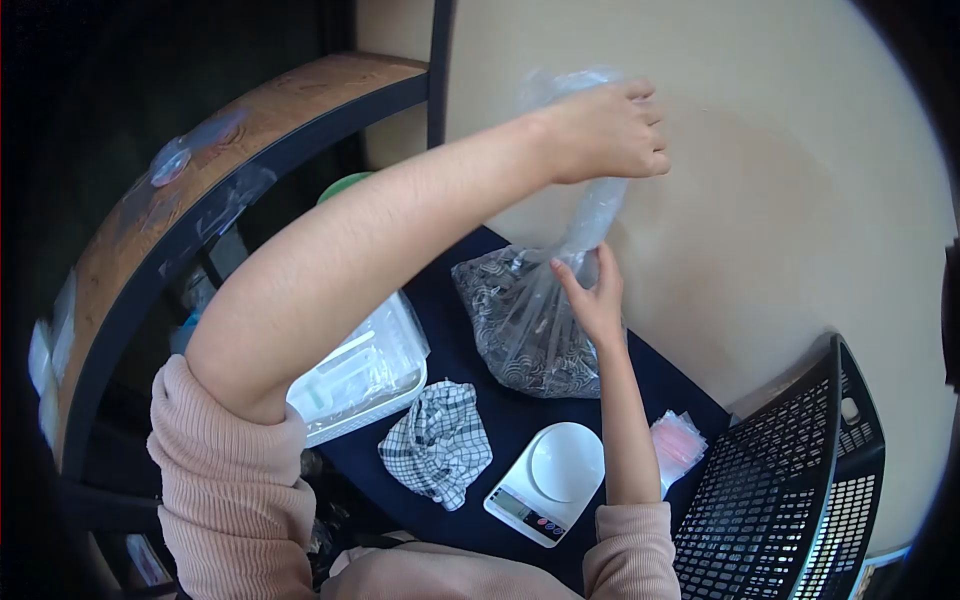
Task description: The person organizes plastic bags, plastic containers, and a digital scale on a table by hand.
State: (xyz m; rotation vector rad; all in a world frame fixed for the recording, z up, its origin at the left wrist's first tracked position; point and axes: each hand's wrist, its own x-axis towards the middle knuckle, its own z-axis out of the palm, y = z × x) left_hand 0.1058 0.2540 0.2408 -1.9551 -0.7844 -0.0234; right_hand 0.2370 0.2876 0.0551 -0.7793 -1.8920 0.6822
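Note:
A large clear plastic bag (530, 340) full of dark, pale-swirled small items rests on the dark blue table against the wall. My left hand (612, 130) is raised above it, fingers closed round the gathered upper part of the bag. Lower down, my right hand (595, 295) pinches the bag's neck between thumb and fingers. The neck runs upward, narrow and twisted-looking, between the two hands. What is inside the bag cannot be made out exactly.
Nearer me lie a white digital scale (545, 485) and a checked cloth (440, 445). A white basket (370, 410) with plastic packets stands left. Small pink-tinted bags (680, 447) and a black perforated basket (770, 490) are at right. A curved wooden shelf (235, 130) edges the left.

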